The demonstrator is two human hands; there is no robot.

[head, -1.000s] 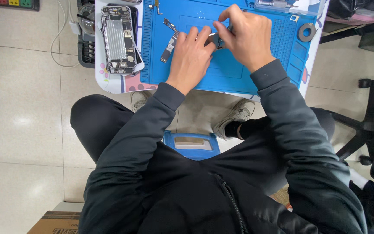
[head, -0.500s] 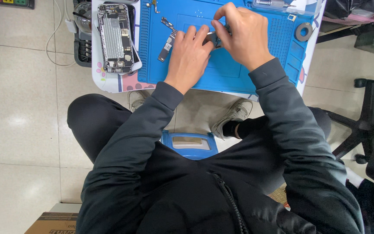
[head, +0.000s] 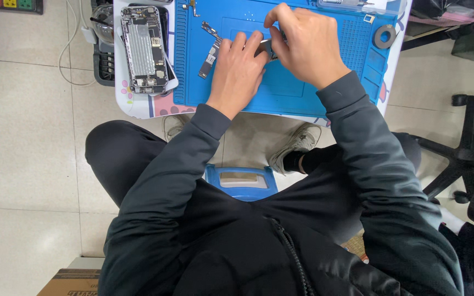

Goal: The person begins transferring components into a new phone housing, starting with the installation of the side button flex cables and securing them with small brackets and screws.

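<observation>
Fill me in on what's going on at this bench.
A seated person in a dark jacket works over a blue repair mat. Their left hand and right hand meet over a small dark part pinched between the fingertips; what it is exactly is too hidden to tell. A narrow circuit board lies on the mat by the left hand. An opened phone, internals up, rests left of the mat, and a tape roll sits at the mat's right edge.
</observation>
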